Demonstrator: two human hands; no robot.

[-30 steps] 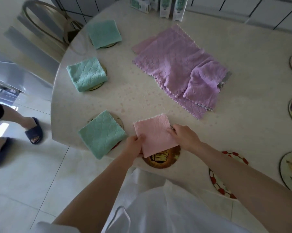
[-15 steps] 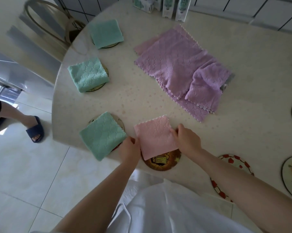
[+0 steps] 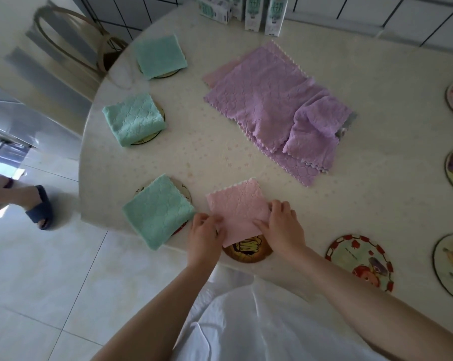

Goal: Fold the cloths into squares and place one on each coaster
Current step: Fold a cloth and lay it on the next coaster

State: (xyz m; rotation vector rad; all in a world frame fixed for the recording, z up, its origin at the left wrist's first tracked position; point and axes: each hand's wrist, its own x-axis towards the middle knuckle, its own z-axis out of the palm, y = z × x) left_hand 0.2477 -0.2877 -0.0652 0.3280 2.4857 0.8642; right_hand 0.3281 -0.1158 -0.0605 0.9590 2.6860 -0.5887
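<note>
One view only, head camera. Folded pink cloth (image 3: pixel 235 209) sits lower centre of frame on the table (image 3: pixel 207 152), a near square turned slightly, so no real long axis. Left hand (image 3: pixel 203 230) is at its lower-left corner, fingers curled, pinching that corner. Right hand (image 3: pixel 285 225) is on its right edge, fingers curled over the edge, thumb lying across the lower part of the cloth, so it grips too. Both hands are equally near, one on each side.

Key relation: brown coaster (image 3: pixel 248 252) pokes out below the cloth's lower edge, between the two wrists. Cloth covers only the coaster's upper part; most of the cloth lies up-frame of it. My read: cloth needs a short pull down-frame, toward the table edge, to centre it.

Three teal cloths (image 3: pixel 157 209) already lie folded on coasters down the left side of frame. Purple cloths (image 3: pixel 269 105), unfolded, are piled upper centre. Red-rimmed coaster (image 3: pixel 358 261) at lower right is bare, with more bare coasters along the right edge.
</note>
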